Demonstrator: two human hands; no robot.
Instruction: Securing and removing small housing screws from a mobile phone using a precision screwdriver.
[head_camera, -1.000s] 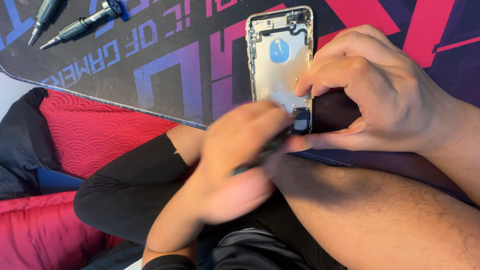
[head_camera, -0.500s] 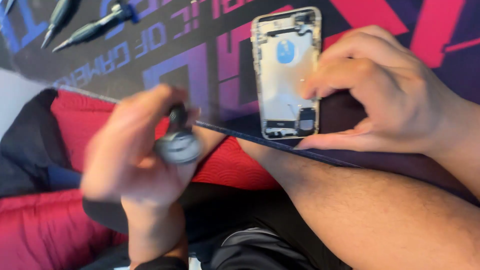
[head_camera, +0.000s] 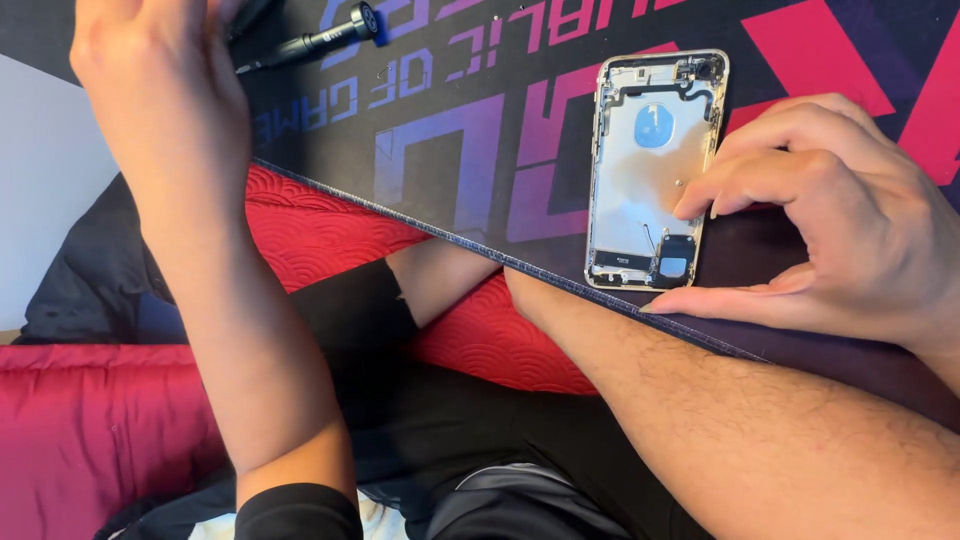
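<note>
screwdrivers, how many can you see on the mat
1 for certain: a black screwdriver lies on the mat at the top, right of the left hand. A second dark tool partly shows beside that hand; more may be hidden.

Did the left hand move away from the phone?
Yes. The left hand went from the phone shell up and left across the mat, near the screwdriver.
</note>
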